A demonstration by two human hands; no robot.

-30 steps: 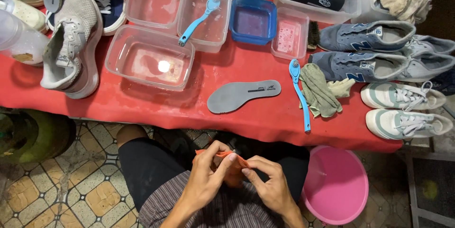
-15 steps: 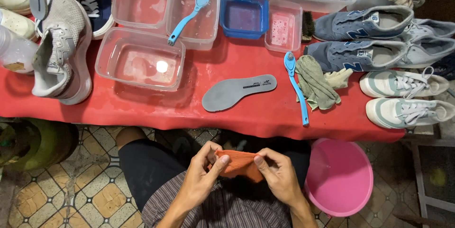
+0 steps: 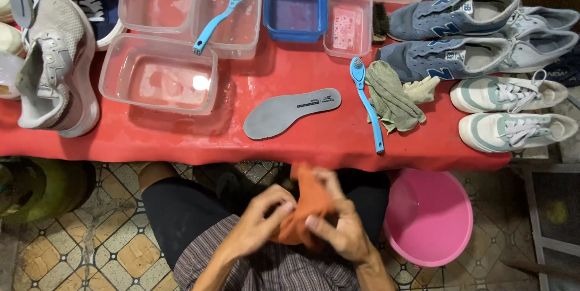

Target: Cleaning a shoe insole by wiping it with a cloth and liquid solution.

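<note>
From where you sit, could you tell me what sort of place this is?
Probably an informal shoe-cleaning stall or home workstation: a red table carries sneakers, water-filled plastic tubs, a blue brush and a loose insole, above a tiled floor.

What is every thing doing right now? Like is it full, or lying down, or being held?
Orange cloth: bunched, held by both hands.
Left hand: grip closed on the cloth.
Right hand: grip closed on the cloth.
Grey insole: lying flat on the red table.
Blue brush: lying on the table.
Clear tub: holding shallow water.
Blue tub: holding water.
Pink basin: on the floor, looks empty.
Green rag: crumpled.
</note>
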